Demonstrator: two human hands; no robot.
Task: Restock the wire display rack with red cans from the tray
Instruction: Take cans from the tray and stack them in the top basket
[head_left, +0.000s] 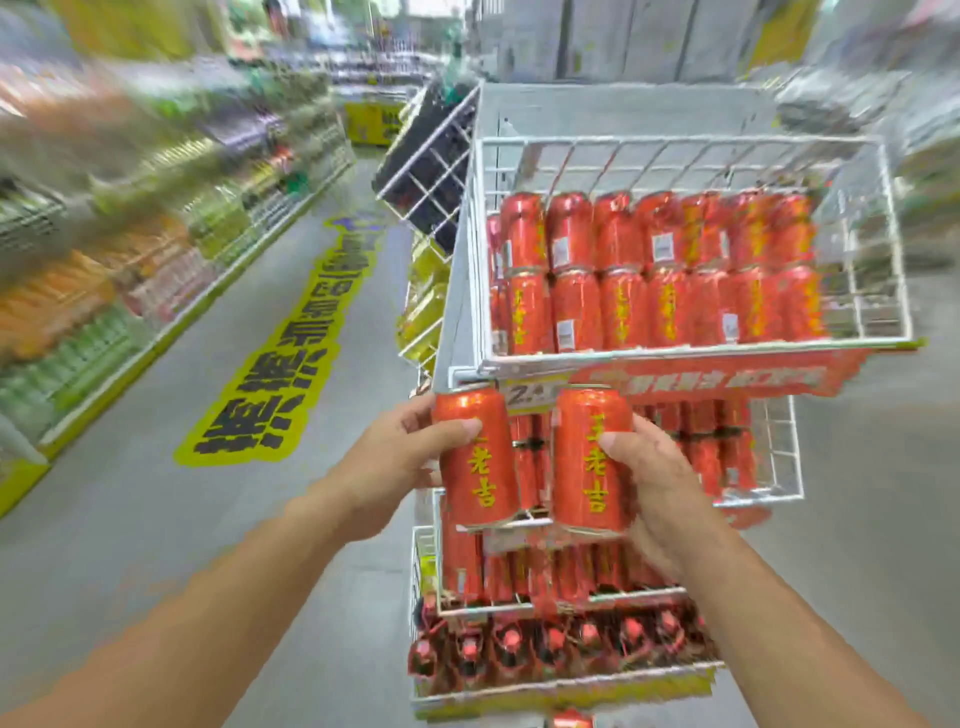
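In front of the wire display rack (691, 353), two red cans are on their way in.
The left hand (395, 462) grasps one red can (478, 457) and the right hand (654, 478) another (589, 462), both upright before the middle basket (779, 467). The top basket (883, 234) holds two rows yet keeps room at its right; the tray is out of view.

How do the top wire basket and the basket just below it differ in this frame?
The top basket shows two rows of red cans, with open space behind them and to the right; the basket below looks packed with cans. The top basket is in clear view; the lower one is partly hidden by the left hand and right hand, each gripping a can. Both are white wire and hold the same red cans.
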